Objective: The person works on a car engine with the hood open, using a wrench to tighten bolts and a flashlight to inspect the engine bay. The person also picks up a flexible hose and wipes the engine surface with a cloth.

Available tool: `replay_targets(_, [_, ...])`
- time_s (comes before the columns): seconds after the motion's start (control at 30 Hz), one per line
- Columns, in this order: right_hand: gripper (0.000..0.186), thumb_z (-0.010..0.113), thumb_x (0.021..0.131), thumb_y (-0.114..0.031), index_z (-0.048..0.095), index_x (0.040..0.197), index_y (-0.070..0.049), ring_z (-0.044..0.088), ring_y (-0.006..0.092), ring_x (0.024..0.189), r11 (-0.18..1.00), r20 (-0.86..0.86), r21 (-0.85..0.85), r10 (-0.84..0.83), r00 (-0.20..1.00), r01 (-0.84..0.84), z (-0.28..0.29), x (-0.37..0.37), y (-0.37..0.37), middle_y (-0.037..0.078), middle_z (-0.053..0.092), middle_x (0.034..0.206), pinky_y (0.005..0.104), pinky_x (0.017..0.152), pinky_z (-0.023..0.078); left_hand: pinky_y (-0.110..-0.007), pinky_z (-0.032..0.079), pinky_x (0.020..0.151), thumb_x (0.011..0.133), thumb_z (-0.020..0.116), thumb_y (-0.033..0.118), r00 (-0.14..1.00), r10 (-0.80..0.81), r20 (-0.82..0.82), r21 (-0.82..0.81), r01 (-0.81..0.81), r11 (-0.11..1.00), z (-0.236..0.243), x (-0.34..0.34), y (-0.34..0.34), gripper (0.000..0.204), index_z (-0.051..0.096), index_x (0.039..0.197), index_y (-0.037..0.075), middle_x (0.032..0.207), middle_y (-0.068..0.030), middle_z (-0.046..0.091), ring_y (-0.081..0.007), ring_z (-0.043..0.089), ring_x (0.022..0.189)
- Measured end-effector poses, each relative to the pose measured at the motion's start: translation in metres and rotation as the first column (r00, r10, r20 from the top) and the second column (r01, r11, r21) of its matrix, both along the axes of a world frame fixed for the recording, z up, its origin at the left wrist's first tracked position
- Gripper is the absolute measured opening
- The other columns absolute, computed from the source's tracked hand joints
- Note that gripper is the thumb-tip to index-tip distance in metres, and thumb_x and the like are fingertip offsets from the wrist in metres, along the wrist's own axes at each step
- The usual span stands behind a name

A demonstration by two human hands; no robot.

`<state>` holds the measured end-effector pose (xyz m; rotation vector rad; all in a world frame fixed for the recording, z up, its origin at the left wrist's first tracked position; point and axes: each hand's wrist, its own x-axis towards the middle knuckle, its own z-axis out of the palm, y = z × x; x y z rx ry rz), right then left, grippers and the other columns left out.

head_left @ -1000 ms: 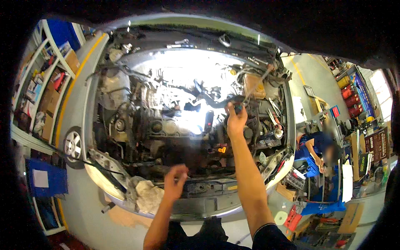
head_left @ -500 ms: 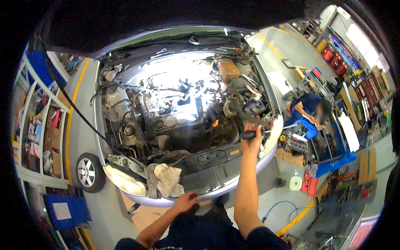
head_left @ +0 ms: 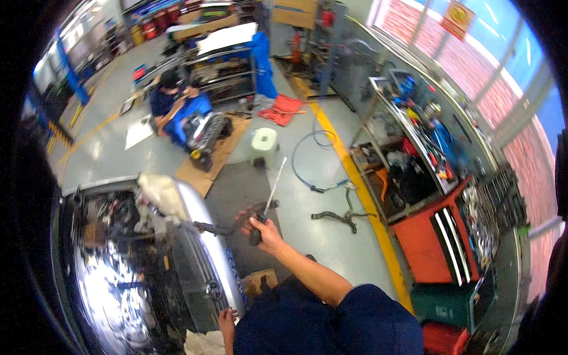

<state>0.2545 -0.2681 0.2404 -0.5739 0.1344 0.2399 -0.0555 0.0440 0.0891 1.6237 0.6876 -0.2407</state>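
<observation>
My right hand [head_left: 263,234] grips a long silver-shafted tool [head_left: 273,184] by its black handle, along with a black bent hose [head_left: 219,229] that stretches left toward the car's front. My left hand [head_left: 228,322] is low at the bumper's edge [head_left: 228,275], fingers slightly bent and apart, nothing visible in them. The car's open engine bay [head_left: 154,260] fills the lower left, lit brightly over the engine, with a pale cloth [head_left: 201,343] below beside my left hand. Branched black hoses [head_left: 349,216] lie on the floor to the right.
A person [head_left: 171,106] crouches by an engine part [head_left: 207,133] on cardboard. A white container [head_left: 264,141], red cloth [head_left: 281,109] and looped blue hose [head_left: 305,168] are on the floor. A cluttered workbench [head_left: 378,142], red cabinet [head_left: 417,248] and green bin [head_left: 444,307] line the right side.
My view has swung right, away from the engine bay toward the workshop floor and bench. My right hand has lifted the hose and tool out over the bumper.
</observation>
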Motion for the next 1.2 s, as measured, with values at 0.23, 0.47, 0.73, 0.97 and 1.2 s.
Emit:
replay_targets(0.23, [0.046, 0.062, 0.103, -0.007, 0.046, 0.146, -0.004, 0.057, 0.0391, 0.135, 0.893, -0.115, 0.028, -0.444, 0.889, 0.45, -0.038, -0.078, -0.218, 0.019, 0.056, 0.146, 0.0535, 0.117, 0.047, -0.028, 0.049, 0.056, 0.103, 0.065, 0.028, 0.968, -0.203, -0.145, 0.016, 0.207, 0.978, -0.015, 0.085, -0.069, 0.03, 0.066, 0.111, -0.002, 0.087, -0.0091, 0.072, -0.0147, 0.067, 0.07])
replay_targets(0.47, [0.041, 0.062, 0.104, -0.01, 0.049, 0.143, -0.008, 0.059, 0.035, 0.134, 0.731, -0.094, -0.045, -0.682, 0.725, 0.681, -0.036, -0.108, -0.379, 0.013, 0.061, 0.142, 0.0517, 0.116, 0.046, -0.029, 0.049, 0.055, 0.102, 0.065, 0.024, 0.918, -0.318, -0.237, -0.018, 0.324, 0.946, -0.036, 0.131, -0.133, 0.026, 0.067, 0.108, -0.001, 0.086, -0.0088, 0.073, -0.0155, 0.066, 0.064])
replay_targets(0.73, [0.047, 0.06, 0.104, -0.007, 0.044, 0.148, -0.006, 0.058, 0.0371, 0.135, 0.531, -0.034, -0.077, -0.848, 0.53, 0.844, -0.025, -0.148, -0.438, 0.017, 0.059, 0.143, 0.0526, 0.116, 0.046, -0.039, 0.055, 0.084, 0.103, 0.062, 0.036, 0.65, -0.699, -0.298, 0.364, 0.754, 0.547, -0.052, 0.187, -0.17, 0.041, 0.078, 0.104, -0.001, 0.096, -0.0198, 0.077, -0.0261, 0.073, 0.088])
replay_targets(0.97, [0.056, 0.064, 0.102, -0.006, 0.039, 0.153, -0.003, 0.052, 0.0395, 0.139, 0.414, -0.152, -0.096, -0.905, 0.398, 0.905, -0.058, -0.189, -0.432, 0.02, 0.051, 0.15, 0.0567, 0.121, 0.04, -0.031, 0.052, 0.059, 0.103, 0.064, 0.025, 0.795, -0.584, -0.16, -0.003, 0.592, 0.806, -0.049, 0.265, -0.232, 0.03, 0.066, 0.099, -0.005, 0.085, -0.0097, 0.071, -0.0183, 0.065, 0.068])
replay_targets(1.2, [0.049, 0.061, 0.105, -0.01, 0.046, 0.151, -0.01, 0.053, 0.0372, 0.14, 0.477, -0.317, -0.178, -0.856, 0.409, 0.861, -0.121, -0.202, -0.43, 0.017, 0.052, 0.152, 0.0522, 0.119, 0.043, -0.03, 0.054, 0.065, 0.102, 0.067, 0.024, 0.819, -0.546, -0.175, 0.069, 0.564, 0.823, -0.025, 0.247, -0.259, 0.027, 0.067, 0.112, -0.002, 0.096, -0.0125, 0.074, -0.0164, 0.067, 0.074])
